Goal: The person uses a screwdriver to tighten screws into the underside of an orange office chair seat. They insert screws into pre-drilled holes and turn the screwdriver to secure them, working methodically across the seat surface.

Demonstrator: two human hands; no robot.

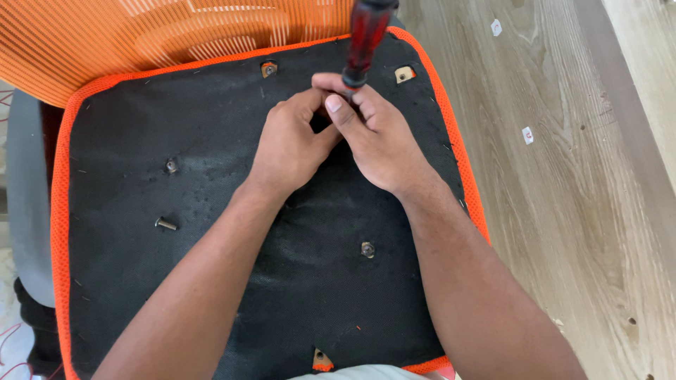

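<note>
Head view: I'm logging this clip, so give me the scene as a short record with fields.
surface: black underside of a chair seat with orange trim
left hand: on the seat, fingers meeting the right hand
right hand: fingers around the screwdriver just below its handle
tool: screwdriver, dark red handle, upright
loose part: bolt lying on the seat, left side
floor: wood planks to the right

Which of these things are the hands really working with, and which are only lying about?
In use:
- left hand and right hand, fingers together
- red-handled screwdriver, upright, held by the right hand
- black fabric-covered seat underside with orange mesh edge

Lying about:
- loose metal bolt on the fabric
- small white scraps on the wooden floor
- grey chair part
</note>
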